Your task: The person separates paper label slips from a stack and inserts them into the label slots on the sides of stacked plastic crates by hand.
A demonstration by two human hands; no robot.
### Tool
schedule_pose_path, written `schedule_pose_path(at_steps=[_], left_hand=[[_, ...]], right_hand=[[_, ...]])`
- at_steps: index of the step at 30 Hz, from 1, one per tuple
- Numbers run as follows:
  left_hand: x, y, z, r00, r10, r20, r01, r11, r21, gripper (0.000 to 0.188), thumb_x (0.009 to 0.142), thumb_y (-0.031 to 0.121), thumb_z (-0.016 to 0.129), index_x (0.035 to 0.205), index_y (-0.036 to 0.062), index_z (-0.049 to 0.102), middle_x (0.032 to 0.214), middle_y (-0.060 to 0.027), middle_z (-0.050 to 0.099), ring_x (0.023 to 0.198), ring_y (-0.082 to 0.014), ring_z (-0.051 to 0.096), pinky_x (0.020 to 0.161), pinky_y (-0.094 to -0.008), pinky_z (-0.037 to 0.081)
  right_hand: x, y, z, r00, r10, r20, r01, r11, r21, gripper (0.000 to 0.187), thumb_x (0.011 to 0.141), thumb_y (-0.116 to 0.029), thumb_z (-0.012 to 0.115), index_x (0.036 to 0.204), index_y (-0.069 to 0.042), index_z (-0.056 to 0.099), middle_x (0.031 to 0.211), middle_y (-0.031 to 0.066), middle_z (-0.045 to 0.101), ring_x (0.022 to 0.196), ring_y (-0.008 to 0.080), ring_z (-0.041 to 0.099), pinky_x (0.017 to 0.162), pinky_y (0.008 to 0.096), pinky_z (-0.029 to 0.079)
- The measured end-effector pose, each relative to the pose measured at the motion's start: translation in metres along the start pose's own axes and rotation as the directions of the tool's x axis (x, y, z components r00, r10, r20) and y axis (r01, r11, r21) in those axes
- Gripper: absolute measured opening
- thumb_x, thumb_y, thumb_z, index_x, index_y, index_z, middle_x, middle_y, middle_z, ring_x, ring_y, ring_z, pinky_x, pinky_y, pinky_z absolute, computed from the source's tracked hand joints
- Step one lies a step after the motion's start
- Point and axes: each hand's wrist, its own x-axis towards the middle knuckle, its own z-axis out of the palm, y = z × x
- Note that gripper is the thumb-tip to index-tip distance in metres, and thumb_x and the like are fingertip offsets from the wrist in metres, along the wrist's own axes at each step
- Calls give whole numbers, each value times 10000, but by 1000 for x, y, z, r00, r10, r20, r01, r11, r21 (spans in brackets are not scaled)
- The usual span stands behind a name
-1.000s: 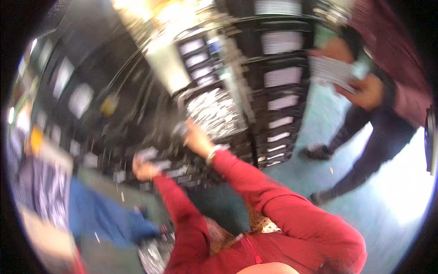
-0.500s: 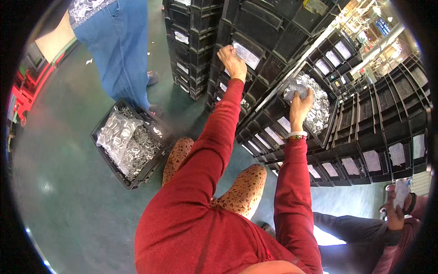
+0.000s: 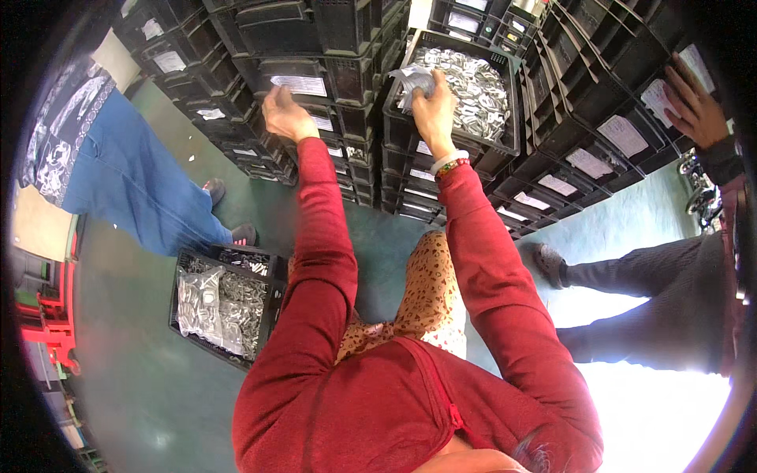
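My right hand (image 3: 436, 110) grasps a pale grey, creased bundle (image 3: 412, 81) at the crate's (image 3: 516, 110) left edge; my left hand (image 3: 289, 118) curls by a flat white label (image 3: 303, 84), pinching or not, I can't tell.

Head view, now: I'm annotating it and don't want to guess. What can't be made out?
All in the head view:
Grey-white bundle: exact kind unclear, partly covered by the right hand.
Left hand: its own fingers hide whether it touches the crate label.
Writing on that label: too small to read.
Plastic bag: hides whatever lies beneath it.
Person in blue jeans: head cut off by the dark left rim.
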Motion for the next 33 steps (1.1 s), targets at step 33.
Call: schedule_pose_path(at_steps=[33], left_hand=[[-27,35,-23,967,193,167,-185,981,-66,293,706,162,734,954,57,620,939,-85,602,717,-204,540,653,-318,457]], right_hand=[[-2,5,13,985,-144,-91,141,989,-35,356,726,-73,569,1064,33,535,905,258,618,847,354,623,786,384,460]])
